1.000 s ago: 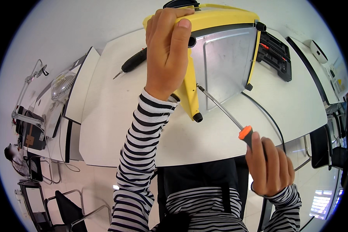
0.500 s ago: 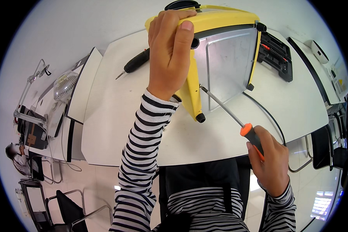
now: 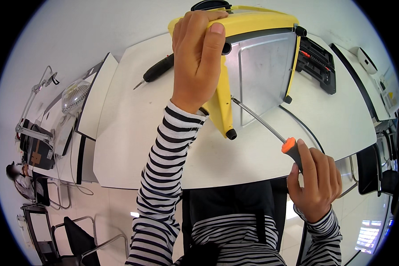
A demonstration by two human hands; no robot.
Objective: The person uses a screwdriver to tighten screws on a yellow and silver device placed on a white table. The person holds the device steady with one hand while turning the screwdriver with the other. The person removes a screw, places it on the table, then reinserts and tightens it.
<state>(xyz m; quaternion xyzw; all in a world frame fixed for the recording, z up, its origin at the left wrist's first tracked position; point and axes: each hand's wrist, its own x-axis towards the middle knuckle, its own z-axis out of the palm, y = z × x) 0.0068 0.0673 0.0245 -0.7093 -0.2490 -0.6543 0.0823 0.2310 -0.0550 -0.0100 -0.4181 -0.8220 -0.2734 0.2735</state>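
A yellow appliance (image 3: 262, 20) is tipped up on the table, its grey metal base plate (image 3: 266, 73) and black feet facing me. My left hand (image 3: 198, 57) is closed over its upper left edge, thumb on the near side. In my right hand (image 3: 314, 181) is a screwdriver (image 3: 262, 122) with an orange and dark grey handle. I hold the handle between thumb and fingers, the palm side hidden. The long shaft points up and left, its tip at the inner edge of the yellow frame beside the metal plate.
A black-handled driver (image 3: 158, 69) lies left of the appliance. To its right sits an opened black tool case (image 3: 317, 66) with bits. A black cord (image 3: 303, 124) crosses the white table (image 3: 137, 146). At the far left are a fan (image 3: 75, 96), a chair (image 3: 80, 237) and another person (image 3: 24, 181).
The screwdriver handle has shifted slightly right and its collar appears turned. My right fingers have straightened and spread along the handle. My left hand and the appliance have barely moved.
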